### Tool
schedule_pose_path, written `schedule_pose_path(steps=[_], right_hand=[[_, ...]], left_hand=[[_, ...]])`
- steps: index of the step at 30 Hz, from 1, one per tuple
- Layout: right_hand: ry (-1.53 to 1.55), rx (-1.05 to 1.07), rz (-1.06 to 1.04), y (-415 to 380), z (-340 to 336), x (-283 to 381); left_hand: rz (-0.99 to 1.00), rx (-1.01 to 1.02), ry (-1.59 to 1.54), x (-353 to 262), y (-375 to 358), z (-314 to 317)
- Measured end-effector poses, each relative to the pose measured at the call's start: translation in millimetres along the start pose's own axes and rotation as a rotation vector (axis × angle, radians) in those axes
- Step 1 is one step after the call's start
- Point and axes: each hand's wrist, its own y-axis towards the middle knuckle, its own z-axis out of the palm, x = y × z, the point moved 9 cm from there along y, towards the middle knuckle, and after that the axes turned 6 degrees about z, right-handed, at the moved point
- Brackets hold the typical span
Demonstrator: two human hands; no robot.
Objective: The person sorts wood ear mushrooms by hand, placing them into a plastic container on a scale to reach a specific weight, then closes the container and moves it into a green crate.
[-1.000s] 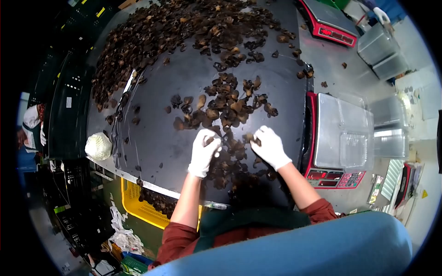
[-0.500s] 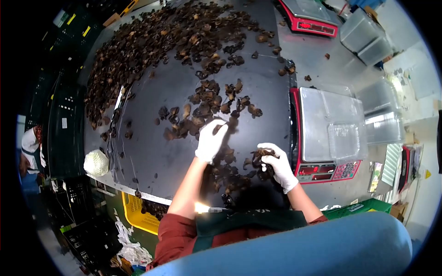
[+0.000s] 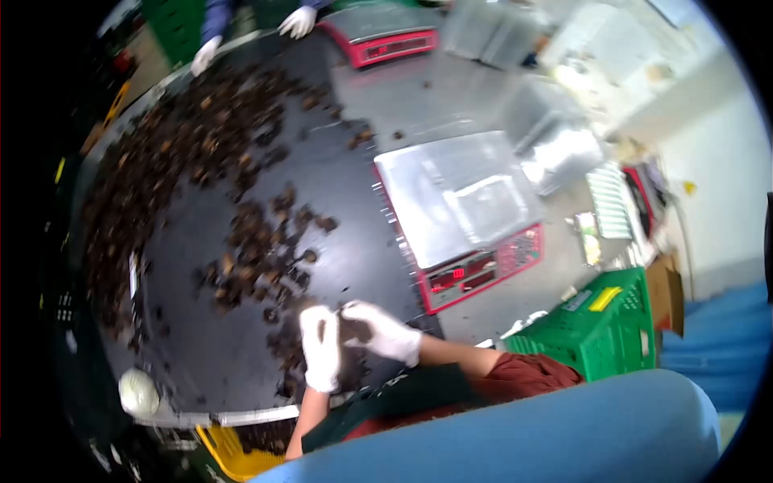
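Gloved in white, my left hand (image 3: 321, 350) is beside my right hand at the near edge of the black table surface. Its fingers are bent together in a pinch; blur hides what they hold, if anything. My right hand (image 3: 385, 333), also gloved, is curled around dark wood ear mushrooms (image 3: 352, 330), partly hidden between the two hands. A loose group of brown-black wood ear mushrooms (image 3: 262, 249) lies just beyond my hands, and a larger heap (image 3: 173, 145) spreads along the far left.
A red scale (image 3: 459, 197) with a clear plastic tray on it stands at right, another scale (image 3: 382, 36) farther back. Clear containers (image 3: 555, 133) are stacked beyond. A green crate (image 3: 600, 330) stands near right, a yellow basket (image 3: 233, 459) below. A co-worker's gloved hands (image 3: 298, 22) are at the far edge.
The view has turned right, bringing the green crate and a co-worker's hands into sight. My hands have come together; my left hand has drawn back from the loose mushrooms.
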Motion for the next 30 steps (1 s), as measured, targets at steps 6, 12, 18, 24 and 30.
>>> schedule_pose_path(steps=[6, 12, 18, 24, 30], right_hand=[[0.021, -0.028, -0.199, -7, 9, 2], [-0.012, -0.004, -0.383, -18, 15, 18], [-0.04, 0.082, -0.371, -4, 1, 11], [0.03, 0.066, -0.437, -56, 36, 73], [-0.869, -0.477, -1.408, -203, 27, 242]], left_hand=[[0.102, -0.095, 0.164, -8, -10, 25], [0.232, -0.011, 0.311, -21, -17, 45], [0.162, -0.067, -0.032, -48, -23, 48], [0.194, -0.111, -0.267, -46, -13, 17], [-0.172, -0.365, -0.642, 27, -10, -37]])
